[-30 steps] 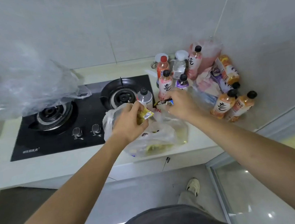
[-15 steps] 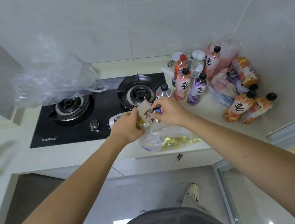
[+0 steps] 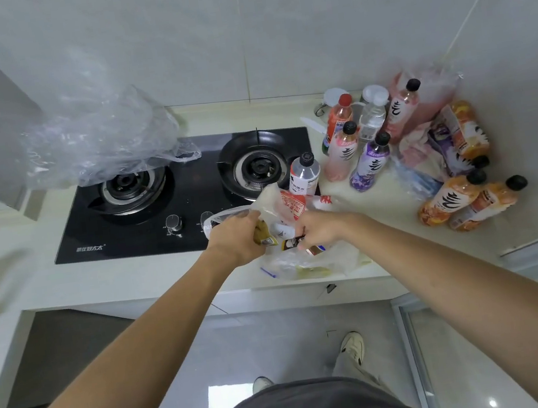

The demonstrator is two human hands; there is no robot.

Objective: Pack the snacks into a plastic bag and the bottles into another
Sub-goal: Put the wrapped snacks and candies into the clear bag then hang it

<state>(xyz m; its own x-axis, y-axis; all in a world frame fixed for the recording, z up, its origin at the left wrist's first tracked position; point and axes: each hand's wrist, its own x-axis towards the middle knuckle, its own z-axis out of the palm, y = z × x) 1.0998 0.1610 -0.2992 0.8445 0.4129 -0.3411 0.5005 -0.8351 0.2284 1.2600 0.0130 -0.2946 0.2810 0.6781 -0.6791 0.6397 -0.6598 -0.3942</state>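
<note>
Two grey tiled walls (image 3: 270, 23) meet in a corner above a pale cream stone countertop (image 3: 139, 274), with a glossy grey tiled floor (image 3: 280, 340) below it. Set into the counter is a black glass two-burner gas hob (image 3: 190, 194). A large crumpled clear plastic bag (image 3: 99, 141) lies over the hob's far left burner and the counter behind it. In the right corner stands a cluster of drink bottles (image 3: 366, 141), pink, purple, clear and red-capped, most of them upright; behind them a pink bottle sits inside a thin clear bag (image 3: 431, 91). Nearer the wall two orange juice bottles with black caps (image 3: 467, 200) lie on their sides, touching, beside a heap of loose snack packets (image 3: 426, 154). At the counter's front edge lies a translucent plastic bag with snacks inside (image 3: 317, 262), its mouth raised. The left hand (image 3: 236, 237) is clenched on the bag's rim together with a small yellow snack packet (image 3: 265, 237). The right hand (image 3: 321, 227) pinches a small dark snack packet (image 3: 295, 243) just above the bag's opening.
</note>
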